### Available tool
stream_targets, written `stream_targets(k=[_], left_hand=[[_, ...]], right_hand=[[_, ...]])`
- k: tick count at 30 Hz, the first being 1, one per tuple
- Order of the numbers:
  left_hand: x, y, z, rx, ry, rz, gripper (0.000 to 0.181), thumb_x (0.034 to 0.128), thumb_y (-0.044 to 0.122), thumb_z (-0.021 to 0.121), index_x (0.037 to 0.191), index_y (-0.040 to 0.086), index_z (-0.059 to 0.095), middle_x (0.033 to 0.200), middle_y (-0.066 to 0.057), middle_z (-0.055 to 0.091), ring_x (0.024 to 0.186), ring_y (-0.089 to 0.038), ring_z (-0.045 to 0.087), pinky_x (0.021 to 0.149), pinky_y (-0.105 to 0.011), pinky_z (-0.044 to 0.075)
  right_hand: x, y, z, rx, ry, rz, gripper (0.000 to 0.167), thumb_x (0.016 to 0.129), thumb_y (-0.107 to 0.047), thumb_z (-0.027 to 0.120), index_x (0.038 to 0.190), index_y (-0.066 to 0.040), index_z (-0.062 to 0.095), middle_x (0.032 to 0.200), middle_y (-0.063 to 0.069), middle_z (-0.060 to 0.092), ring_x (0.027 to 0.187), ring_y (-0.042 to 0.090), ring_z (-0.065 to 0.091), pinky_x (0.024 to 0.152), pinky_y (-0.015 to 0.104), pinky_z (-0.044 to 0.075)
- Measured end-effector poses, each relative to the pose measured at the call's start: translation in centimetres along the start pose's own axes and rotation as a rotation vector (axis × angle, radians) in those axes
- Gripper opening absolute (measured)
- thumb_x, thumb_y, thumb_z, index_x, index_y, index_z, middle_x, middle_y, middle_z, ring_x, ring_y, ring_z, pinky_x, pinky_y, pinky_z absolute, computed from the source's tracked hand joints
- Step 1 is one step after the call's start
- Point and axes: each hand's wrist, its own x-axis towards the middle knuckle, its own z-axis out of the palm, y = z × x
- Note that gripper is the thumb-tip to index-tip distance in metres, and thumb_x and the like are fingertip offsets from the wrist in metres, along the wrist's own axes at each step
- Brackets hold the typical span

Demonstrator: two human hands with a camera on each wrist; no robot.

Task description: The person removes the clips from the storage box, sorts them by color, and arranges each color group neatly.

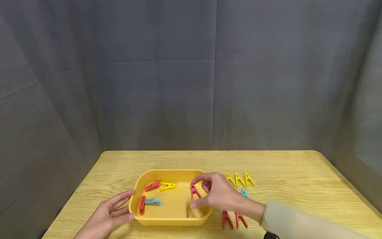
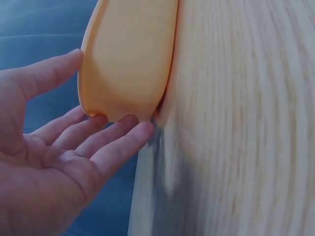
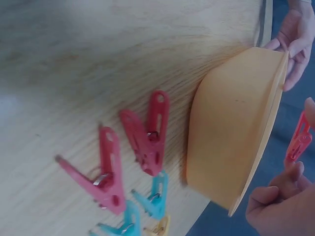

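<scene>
Over the right part of a yellow plastic tray [image 1: 171, 221], my right hand [image 1: 219, 192] pinches a red clothespin [image 1: 194, 190] between thumb and fingers; the right wrist view shows this red clothespin [image 3: 298, 141] above the rim. Spread fingers of my left hand [image 1: 108, 212] touch the tray's left end, and its thumb is at the rim in the left wrist view. Lying inside the tray's left half are a red clothespin [image 1: 152, 186], a yellow one [image 1: 168, 187], a light blue one [image 1: 153, 201] and another red one [image 1: 142, 205].
Right of the tray on the wooden table [image 1: 298, 186] stand three yellow clothespins [image 1: 239, 180] and two red clothespins [image 1: 226, 219]. Blue clothespins [image 3: 156, 196] stand between them, partly hidden by my right forearm in the head view. Grey curtain [image 1: 158, 83] surrounds the table's back and sides.
</scene>
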Motion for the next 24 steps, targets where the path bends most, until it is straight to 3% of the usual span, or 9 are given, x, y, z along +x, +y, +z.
stream_targets(k=[9, 16, 24], left_hand=[[0.0, -0.4, -0.3, -0.035, -0.016, -0.020, 0.085, 0.0939, 0.015, 0.083, 0.160, -0.007, 0.034, 0.163, -0.030, 0.035, 0.140, -0.045, 0.049, 0.097, -0.040, 0.059], [0.1, -0.4, -0.3, -0.043, -0.022, -0.005, 0.085, 0.0938, 0.011, 0.082, 0.159, -0.010, 0.032, 0.162, -0.033, 0.034, 0.136, -0.044, 0.054, 0.096, -0.040, 0.059], [0.2, -0.4, -0.2, -0.041, -0.024, 0.003, 0.085, 0.0932, 0.013, 0.083, 0.159, -0.009, 0.034, 0.164, -0.032, 0.032, 0.139, -0.046, 0.050, 0.097, -0.039, 0.059]], right_hand=[[-2.4, 1.3, -1.6, 0.017, 0.055, 0.010, 0.052, 0.073, -0.029, 0.098, 0.117, -0.009, 0.076, 0.068, -0.005, 0.040, 0.063, 0.011, 0.035, 0.066, 0.028, 0.037], [-4.2, 2.4, -2.8, 0.016, 0.121, 0.022, 0.053, 0.071, -0.024, 0.099, 0.117, -0.008, 0.077, 0.067, -0.003, 0.043, 0.061, 0.008, 0.035, 0.061, 0.024, 0.038], [-6.3, 4.4, -4.6, -0.008, 0.187, 0.048, 0.054, 0.073, -0.026, 0.098, 0.118, -0.006, 0.075, 0.068, -0.004, 0.042, 0.060, 0.006, 0.033, 0.059, 0.024, 0.034]])
